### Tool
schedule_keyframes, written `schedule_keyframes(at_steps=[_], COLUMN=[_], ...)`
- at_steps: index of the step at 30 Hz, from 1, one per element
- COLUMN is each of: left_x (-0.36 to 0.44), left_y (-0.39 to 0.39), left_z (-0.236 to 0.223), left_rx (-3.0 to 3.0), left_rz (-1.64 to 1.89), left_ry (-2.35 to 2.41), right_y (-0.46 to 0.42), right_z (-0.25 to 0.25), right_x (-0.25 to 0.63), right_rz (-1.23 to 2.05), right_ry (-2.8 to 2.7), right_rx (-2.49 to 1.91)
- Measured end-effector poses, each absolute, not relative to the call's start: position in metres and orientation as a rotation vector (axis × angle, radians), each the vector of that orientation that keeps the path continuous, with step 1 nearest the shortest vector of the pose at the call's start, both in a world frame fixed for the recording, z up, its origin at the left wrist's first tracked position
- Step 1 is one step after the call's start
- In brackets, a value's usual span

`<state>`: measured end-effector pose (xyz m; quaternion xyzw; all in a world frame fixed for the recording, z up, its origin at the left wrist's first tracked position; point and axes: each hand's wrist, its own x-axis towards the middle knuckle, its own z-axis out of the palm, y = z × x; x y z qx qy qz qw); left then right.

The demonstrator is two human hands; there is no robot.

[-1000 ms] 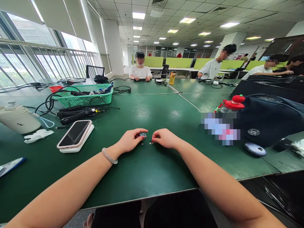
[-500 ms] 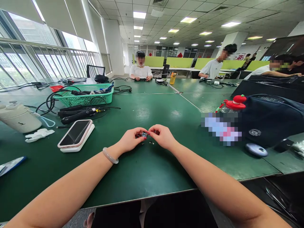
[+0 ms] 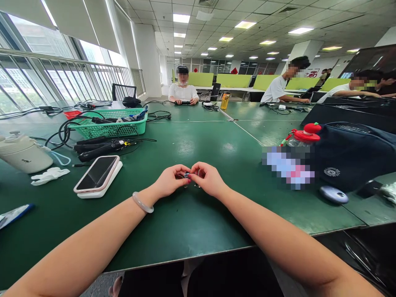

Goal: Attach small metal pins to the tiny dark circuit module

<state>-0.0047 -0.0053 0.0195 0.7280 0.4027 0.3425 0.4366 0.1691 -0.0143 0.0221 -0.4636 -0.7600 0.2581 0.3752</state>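
My left hand (image 3: pixel 170 180) pinches a small circuit board (image 3: pixel 186 175), dark with bluish and pale parts, between thumb and fingers just above the green table (image 3: pixel 185 222). Closed in a pinch at the board's right edge is my right hand (image 3: pixel 208 178); what its fingertips hold, if anything, is hidden. The two hands' fingertips meet, so much of the board is covered. On the table just under the right thumb lies a tiny pale-and-dark piece (image 3: pixel 197 186), partly hidden.
Left of my hands are a phone (image 3: pixel 98 174) on a white box, a crumpled tissue (image 3: pixel 50 176), a cream bottle (image 3: pixel 24 152) and a green basket (image 3: pixel 113 128) with cables. A navy bag (image 3: pixel 355 152) and mouse (image 3: pixel 333 195) lie right. Several people sit beyond.
My right hand has shifted slightly left, closing over the board's right side, so less of the board shows. A person at the far right has stretched an arm out over the table.
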Motion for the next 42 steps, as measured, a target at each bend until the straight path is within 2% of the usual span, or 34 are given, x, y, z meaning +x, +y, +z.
schedule_keyframes(at_steps=[10,16,20,34,42], left_x=[-0.011,-0.013,-0.015,-0.018,-0.014], left_y=[0.002,0.004,0.006,0.011,0.006], left_z=[0.016,0.014,0.012,0.009,0.014], left_rx=[1.961,1.935,1.903,1.897,1.897], left_rz=[0.808,0.841,0.861,0.876,0.823], left_ry=[1.269,1.327,1.351,1.343,1.262], right_y=[0.005,-0.006,-0.013,-0.013,-0.011], right_z=[0.019,0.016,0.009,0.000,0.013], right_x=[0.199,0.184,0.170,0.158,0.170], right_rz=[0.584,0.450,0.255,-0.032,0.058], right_ry=[-2.298,-2.451,-2.494,-2.624,-2.397], right_rx=[-1.437,-1.237,-1.241,-1.253,-1.233])
